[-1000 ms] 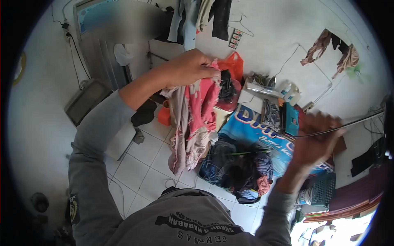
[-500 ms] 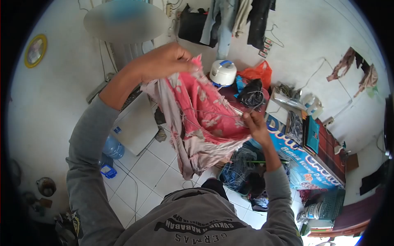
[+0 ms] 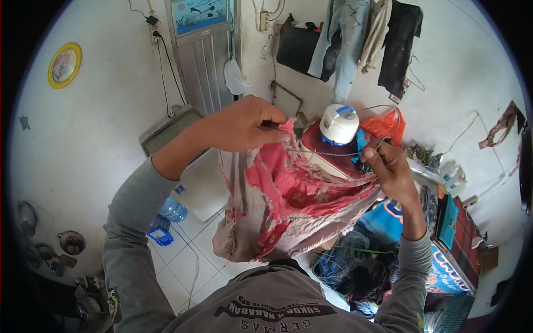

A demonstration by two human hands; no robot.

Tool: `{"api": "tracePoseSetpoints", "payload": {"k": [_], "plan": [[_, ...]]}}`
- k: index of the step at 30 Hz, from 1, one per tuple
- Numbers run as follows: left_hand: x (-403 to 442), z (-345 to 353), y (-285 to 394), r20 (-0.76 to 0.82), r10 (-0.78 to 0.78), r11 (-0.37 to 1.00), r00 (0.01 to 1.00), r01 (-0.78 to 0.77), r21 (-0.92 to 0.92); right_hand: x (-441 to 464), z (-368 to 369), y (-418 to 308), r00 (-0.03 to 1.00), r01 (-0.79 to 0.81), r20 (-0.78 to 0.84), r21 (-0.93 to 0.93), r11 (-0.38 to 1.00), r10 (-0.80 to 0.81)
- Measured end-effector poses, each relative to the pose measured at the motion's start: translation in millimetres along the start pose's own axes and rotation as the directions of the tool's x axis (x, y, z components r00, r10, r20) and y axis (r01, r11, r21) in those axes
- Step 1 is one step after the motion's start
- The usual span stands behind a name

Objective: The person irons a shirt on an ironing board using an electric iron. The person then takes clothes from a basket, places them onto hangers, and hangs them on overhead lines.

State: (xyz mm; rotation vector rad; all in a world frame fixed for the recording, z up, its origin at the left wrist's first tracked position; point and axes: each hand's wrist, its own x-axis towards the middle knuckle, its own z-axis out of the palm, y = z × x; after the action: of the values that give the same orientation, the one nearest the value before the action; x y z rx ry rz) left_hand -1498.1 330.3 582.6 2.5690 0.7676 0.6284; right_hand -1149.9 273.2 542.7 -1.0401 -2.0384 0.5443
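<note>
A worn pink and cream garment [image 3: 311,194] with frayed edges hangs spread out in front of me. My left hand [image 3: 258,122] is closed, pinching its upper left edge between thumb and fingers. My right hand [image 3: 391,169] grips a thin wire clothes hanger [image 3: 327,153] close to its curved hook, which rises above the fist. From there the hanger's wire runs left across the top of the cloth toward my left hand. The garment's right side reaches up to just under my right hand; whether those fingers also hold cloth is hidden.
Beyond the cloth, a white rice cooker [image 3: 340,125] stands beside an orange plastic bag [image 3: 386,123]. Trousers [image 3: 347,44] hang on the back wall. A basket with a tangle of clothes [image 3: 355,266] is at lower right. A water bottle [image 3: 173,211] stands on the tiled floor at left.
Both hands and the garment have shifted right and a little down in view. The hanger's hook now shows upright above my right hand, and the wire lies nearer the garment's top edge.
</note>
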Motion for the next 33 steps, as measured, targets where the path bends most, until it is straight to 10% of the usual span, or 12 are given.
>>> {"api": "tracePoseSetpoints", "payload": {"k": [8,24,33], "plan": [[79,-52,-106,0.037,-0.011,0.988,0.999,0.017,-0.156,113,-18,67,0.982,0.006,-0.187,-0.042,0.999,-0.014],[225,-104,-298,-0.058,0.041,0.947,0.997,-0.057,-0.316,304,-25,159,0.998,-0.027,0.049,-0.199,0.980,0.037],[310,-163,-398,-0.063,0.218,0.937,0.974,-0.227,-0.267,405,-24,167,0.951,-0.177,-0.272,-0.084,0.981,0.148]]}}
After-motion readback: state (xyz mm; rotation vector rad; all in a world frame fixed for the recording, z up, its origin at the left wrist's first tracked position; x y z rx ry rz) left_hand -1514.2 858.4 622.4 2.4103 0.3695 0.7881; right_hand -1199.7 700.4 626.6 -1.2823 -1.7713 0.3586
